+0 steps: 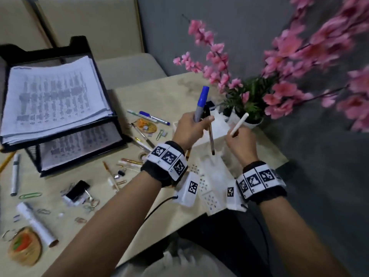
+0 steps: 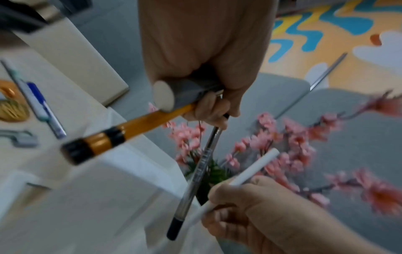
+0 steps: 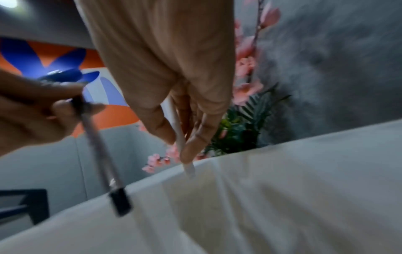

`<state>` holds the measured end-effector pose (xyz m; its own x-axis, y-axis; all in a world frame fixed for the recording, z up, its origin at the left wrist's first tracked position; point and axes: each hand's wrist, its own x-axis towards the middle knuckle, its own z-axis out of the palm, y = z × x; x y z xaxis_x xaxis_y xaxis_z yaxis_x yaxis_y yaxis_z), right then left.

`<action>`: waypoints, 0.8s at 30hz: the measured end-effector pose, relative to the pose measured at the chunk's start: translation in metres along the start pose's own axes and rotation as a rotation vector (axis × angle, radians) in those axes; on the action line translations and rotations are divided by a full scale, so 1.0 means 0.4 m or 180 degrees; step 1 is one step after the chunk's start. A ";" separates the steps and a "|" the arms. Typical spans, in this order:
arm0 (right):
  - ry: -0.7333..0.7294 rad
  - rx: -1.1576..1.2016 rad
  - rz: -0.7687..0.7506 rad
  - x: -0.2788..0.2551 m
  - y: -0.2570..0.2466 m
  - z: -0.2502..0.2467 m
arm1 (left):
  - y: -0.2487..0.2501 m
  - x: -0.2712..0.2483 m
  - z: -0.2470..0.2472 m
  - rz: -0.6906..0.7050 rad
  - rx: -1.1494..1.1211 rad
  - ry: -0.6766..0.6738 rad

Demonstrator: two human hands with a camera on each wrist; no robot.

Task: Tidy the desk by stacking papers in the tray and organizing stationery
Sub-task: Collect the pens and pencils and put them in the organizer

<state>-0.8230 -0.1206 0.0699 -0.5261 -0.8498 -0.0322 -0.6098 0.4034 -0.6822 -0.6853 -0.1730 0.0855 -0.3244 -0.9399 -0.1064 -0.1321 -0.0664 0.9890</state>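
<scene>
My left hand [image 1: 189, 126] grips a bundle of three: a grey marker with a blue cap [image 1: 201, 102] pointing up, a clear pen with a black tip [image 1: 210, 136] hanging down, and an orange pencil [image 2: 135, 123]. My right hand [image 1: 237, 138] pinches a white pen [image 1: 239, 123], tilted up to the right. Both hands hover over the white perforated organizer [image 1: 209, 184] at the desk's right end. The black two-tier tray [image 1: 85, 43] at the left holds stacked printed papers [image 1: 54, 96].
Loose pens [image 1: 151, 116], paper clips, a black binder clip [image 1: 77, 191], a grey marker [image 1: 15, 174] and a white roll [image 1: 36, 222] are scattered across the desk. A potted plant with pink flowers [image 1: 249, 100] stands just behind the organizer. The desk's edge runs close to my body.
</scene>
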 end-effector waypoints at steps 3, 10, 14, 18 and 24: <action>-0.0264 -0.0267 0.0052 0.021 0.059 -0.018 | -0.017 0.037 0.104 -0.0110 0.0228 -0.0190; -0.0034 0.0811 0.0106 0.060 0.099 -0.070 | -0.076 0.064 0.202 -0.0122 0.1217 -0.0440; -0.0082 0.1411 -0.0087 0.082 0.044 -0.087 | -0.092 0.060 0.218 0.0073 0.1480 -0.0618; 0.0038 0.1266 -0.0158 0.101 0.029 -0.078 | -0.097 0.058 0.211 -0.0007 0.1301 -0.0831; 0.0467 0.1567 -0.0357 0.115 0.040 -0.134 | -0.076 0.030 0.203 -0.0316 0.0110 -0.0696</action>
<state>-0.8886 -0.1350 0.0967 -0.5726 -0.8079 0.1394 -0.3350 0.0754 -0.9392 -0.7610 -0.1551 0.0457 -0.5029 -0.8342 -0.2263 -0.2040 -0.1399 0.9689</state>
